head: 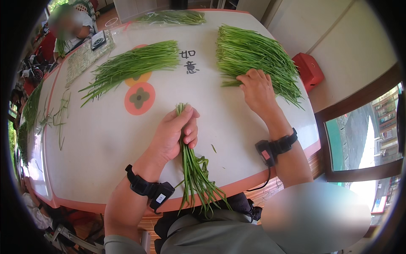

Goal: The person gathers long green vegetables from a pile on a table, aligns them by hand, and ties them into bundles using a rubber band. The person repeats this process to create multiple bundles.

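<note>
Near the table's front edge, my left hand (179, 131) is closed around a bunch of green garlic chives (193, 168), whose leaf ends hang down over the edge. My right hand (258, 89) rests at the lower side of a large pile of chives (250, 50) at the right, fingertips on a few stalks; whether it grips any cannot be told. A smaller pile of chives (139, 62) lies left of centre, partly over printed persimmon shapes. Both wrists carry black straps with small boxes.
A clear bag of chives (174, 17) lies at the table's (104, 158) far edge. A dark device (98, 40) lies on a patterned mat (85, 58) at the far left, near another person (71, 25). Loose stalks (63, 111) lie at left. A red box (308, 72) stands beyond the right edge.
</note>
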Demonstrator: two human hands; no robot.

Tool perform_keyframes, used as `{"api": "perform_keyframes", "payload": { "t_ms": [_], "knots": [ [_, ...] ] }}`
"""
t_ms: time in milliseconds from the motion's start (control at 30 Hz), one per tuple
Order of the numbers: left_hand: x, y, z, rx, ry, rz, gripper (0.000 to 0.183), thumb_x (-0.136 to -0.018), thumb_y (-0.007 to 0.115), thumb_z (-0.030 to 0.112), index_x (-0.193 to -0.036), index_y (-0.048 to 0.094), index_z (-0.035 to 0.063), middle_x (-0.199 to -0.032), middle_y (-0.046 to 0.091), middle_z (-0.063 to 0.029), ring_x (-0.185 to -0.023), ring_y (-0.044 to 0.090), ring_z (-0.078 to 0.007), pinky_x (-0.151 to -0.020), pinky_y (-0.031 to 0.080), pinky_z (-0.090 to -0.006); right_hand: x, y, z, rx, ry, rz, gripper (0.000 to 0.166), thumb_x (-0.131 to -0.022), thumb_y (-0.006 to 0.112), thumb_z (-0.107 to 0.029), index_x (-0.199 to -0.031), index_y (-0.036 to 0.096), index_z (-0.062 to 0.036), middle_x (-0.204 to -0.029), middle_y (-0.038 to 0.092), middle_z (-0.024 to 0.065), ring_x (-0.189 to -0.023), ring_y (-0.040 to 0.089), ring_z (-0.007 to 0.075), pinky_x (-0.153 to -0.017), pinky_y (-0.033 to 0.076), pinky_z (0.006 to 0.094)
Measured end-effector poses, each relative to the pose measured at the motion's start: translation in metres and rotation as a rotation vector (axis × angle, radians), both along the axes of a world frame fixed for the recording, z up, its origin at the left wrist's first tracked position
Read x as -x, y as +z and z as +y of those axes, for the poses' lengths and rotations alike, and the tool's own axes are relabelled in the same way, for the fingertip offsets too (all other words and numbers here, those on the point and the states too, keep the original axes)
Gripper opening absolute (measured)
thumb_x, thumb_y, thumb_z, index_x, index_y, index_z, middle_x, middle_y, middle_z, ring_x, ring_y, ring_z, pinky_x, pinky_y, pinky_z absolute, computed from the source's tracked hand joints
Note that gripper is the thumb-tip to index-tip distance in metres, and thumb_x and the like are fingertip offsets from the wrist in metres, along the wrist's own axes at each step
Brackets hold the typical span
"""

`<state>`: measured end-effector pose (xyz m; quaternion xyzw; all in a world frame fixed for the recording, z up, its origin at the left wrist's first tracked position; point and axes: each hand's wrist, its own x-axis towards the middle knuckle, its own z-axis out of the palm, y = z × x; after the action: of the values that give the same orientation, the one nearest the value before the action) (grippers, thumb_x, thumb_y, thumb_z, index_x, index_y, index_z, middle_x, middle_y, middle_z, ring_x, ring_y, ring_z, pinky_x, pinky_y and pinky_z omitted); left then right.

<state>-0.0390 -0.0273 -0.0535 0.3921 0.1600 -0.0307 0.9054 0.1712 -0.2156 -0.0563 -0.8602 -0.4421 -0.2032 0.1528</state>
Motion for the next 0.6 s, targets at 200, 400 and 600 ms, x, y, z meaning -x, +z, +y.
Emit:
{"api": "perform_keyframes", "payload": {
  "t_ms": [200, 400, 600],
  "knots": [
    [0.001, -0.002, 0.004, 0.010, -0.035, -0.029, 0.028, -0.103, 0.053, 0.033, -0.097, 0.054, 0.0052, -0.063, 0.041, 0.0016, -0.052, 0.041, -0.0106, -0.051, 0.041, -0.0295, 0.009, 0.015, -0.001, 0.049, 0.011, 0.046, 0.010, -0.079, 0.070, -0.010, -0.088, 0.070, -0.0067, -0.098, 0.060, 0.0081, -0.098, 0.054, 0.0278, -0.085, 0.041, 0.0409],
    [0.000, -0.003, 0.002, 0.012, -0.033, -0.024, 0.029, -0.103, 0.053, 0.033, -0.098, 0.053, 0.0046, -0.063, 0.041, 0.0014, -0.052, 0.041, -0.0108, -0.050, 0.041, -0.0299, 0.007, 0.008, 0.000, -0.008, 0.017, 0.012, 0.017, -0.078, 0.071, -0.008, -0.095, 0.069, -0.0078, -0.098, 0.060, 0.0075, -0.099, 0.054, 0.0278, -0.085, 0.040, 0.0410],
    [0.001, -0.002, 0.003, 0.001, -0.034, -0.030, 0.029, -0.103, 0.053, 0.033, -0.097, 0.053, 0.0045, -0.063, 0.041, 0.0012, -0.052, 0.041, -0.0110, -0.049, 0.041, -0.0298, 0.008, 0.013, -0.001, 0.032, 0.041, 0.016, 0.019, -0.078, 0.069, -0.006, -0.097, 0.069, -0.0072, -0.099, 0.060, 0.0080, -0.098, 0.055, 0.0279, -0.085, 0.041, 0.0409]
  ]
}}
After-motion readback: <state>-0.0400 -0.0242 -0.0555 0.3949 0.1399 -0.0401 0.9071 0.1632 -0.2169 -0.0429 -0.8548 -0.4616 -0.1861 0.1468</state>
